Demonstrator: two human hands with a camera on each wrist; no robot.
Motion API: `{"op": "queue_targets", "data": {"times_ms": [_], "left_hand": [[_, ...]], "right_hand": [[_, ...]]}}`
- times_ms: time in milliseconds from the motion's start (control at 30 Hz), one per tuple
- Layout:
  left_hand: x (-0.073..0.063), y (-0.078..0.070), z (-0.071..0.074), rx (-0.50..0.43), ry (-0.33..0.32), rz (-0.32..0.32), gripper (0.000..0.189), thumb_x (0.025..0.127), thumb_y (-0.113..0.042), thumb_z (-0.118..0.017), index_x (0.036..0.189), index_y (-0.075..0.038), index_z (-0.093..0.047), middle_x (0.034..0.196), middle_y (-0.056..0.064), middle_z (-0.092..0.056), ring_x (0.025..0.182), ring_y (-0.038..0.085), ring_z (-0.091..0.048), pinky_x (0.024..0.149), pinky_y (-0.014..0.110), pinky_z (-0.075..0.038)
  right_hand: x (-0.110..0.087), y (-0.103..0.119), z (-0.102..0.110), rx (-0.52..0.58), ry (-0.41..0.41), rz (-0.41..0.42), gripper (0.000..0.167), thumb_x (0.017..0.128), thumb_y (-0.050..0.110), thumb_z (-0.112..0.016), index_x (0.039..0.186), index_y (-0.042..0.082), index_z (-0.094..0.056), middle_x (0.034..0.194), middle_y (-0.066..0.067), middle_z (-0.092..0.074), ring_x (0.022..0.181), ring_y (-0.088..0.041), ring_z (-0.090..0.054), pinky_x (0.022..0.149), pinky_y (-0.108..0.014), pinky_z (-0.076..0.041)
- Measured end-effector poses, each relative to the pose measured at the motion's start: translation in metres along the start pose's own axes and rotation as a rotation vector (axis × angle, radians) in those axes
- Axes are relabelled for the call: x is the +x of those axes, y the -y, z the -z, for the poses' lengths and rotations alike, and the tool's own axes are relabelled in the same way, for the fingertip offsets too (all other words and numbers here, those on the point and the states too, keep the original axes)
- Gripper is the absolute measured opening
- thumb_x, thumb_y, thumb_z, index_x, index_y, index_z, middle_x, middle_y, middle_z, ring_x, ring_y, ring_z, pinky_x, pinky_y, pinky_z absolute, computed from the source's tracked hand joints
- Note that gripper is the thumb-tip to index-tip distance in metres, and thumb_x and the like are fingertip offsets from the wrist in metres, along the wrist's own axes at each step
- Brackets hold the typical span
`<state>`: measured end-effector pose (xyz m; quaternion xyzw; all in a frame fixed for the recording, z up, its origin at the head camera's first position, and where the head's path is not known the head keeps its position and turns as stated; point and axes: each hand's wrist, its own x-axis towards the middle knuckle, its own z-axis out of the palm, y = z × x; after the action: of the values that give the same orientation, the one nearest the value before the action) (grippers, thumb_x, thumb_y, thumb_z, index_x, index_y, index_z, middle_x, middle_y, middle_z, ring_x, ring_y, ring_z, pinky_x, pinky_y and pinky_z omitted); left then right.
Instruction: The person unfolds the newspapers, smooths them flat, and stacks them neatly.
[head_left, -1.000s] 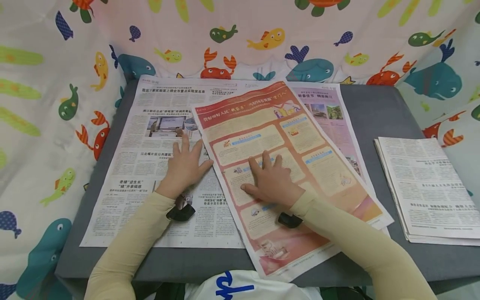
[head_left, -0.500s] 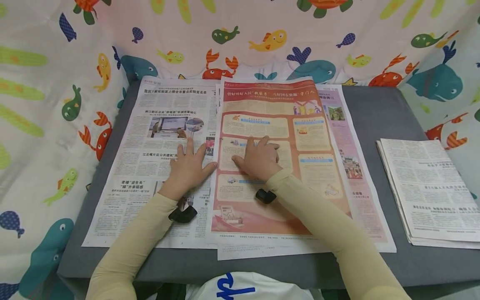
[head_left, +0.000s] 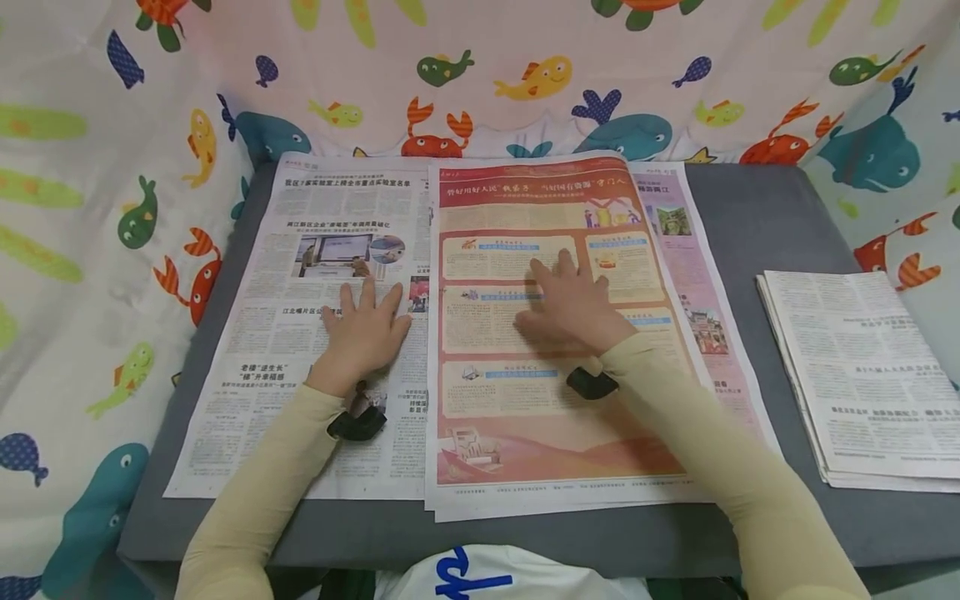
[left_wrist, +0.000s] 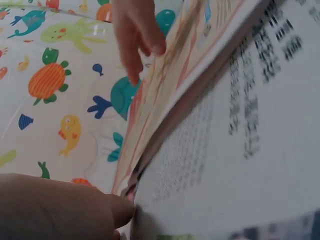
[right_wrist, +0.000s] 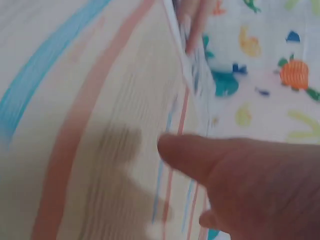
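A red and orange newspaper sheet [head_left: 517, 429] lies nearly straight, over the right part of a spread black-and-white newspaper [head_left: 240, 408]. Part of a pink-purple page [head_left: 738, 400] shows along its right side. My left hand [head_left: 362, 337] rests on the black-and-white page, fingers spread, left of the red sheet's edge. Over the middle of the red sheet is my right hand [head_left: 573, 304], fingers extended and holding nothing. In the right wrist view its thumb [right_wrist: 185, 155] casts a shadow on the page; whether it touches the paper I cannot tell.
At the right of the grey table [head_left: 757, 217] lies a stack of folded newspapers [head_left: 870, 375]. A curtain [head_left: 487, 108] printed with sea animals stands behind the table and along its sides. The papers reach close to the table's front edge.
The red sheet has turned clockwise from a slant to nearly straight, its lower end swinging left. My right hand went left with it, then moved back right. My left hand shifted slightly left.
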<state>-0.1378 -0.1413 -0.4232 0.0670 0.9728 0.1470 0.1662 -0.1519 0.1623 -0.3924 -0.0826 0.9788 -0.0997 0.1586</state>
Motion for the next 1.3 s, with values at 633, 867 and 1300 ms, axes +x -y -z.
{"op": "queue_targets", "data": {"times_ms": [633,867,1300], "left_hand": [[0.000,-0.001,-0.008,0.038,0.055,0.054,0.075,0.105,-0.056,-0.039,0.166,-0.023,-0.011,0.171,0.024,0.006,0.152,0.061,0.007,0.107,0.088,-0.007],[0.003,0.003,-0.006,0.046,0.032,0.001,0.071,0.105,-0.047,-0.042,0.165,-0.021,-0.017,0.171,0.025,0.000,0.153,0.059,0.008,0.111,0.085,-0.003],[0.006,0.004,-0.002,0.018,0.038,-0.099,0.062,0.107,-0.041,-0.038,0.165,-0.028,-0.020,0.172,0.022,-0.001,0.155,0.057,0.003,0.116,0.080,-0.006]], "right_hand": [[0.001,-0.041,-0.017,0.011,0.110,-0.074,0.103,0.089,0.077,-0.052,0.166,0.020,-0.014,0.168,-0.031,-0.002,0.148,-0.065,-0.009,0.096,-0.086,-0.032],[-0.003,-0.028,-0.023,0.006,0.107,-0.067,0.102,0.089,0.077,-0.052,0.165,0.019,-0.015,0.168,-0.031,-0.006,0.146,-0.064,-0.016,0.093,-0.082,-0.039],[-0.046,0.049,-0.044,-0.020,0.082,0.367,0.099,0.085,0.075,-0.061,0.164,0.026,-0.024,0.172,-0.018,-0.011,0.155,-0.051,-0.015,0.117,-0.074,-0.022]]}}
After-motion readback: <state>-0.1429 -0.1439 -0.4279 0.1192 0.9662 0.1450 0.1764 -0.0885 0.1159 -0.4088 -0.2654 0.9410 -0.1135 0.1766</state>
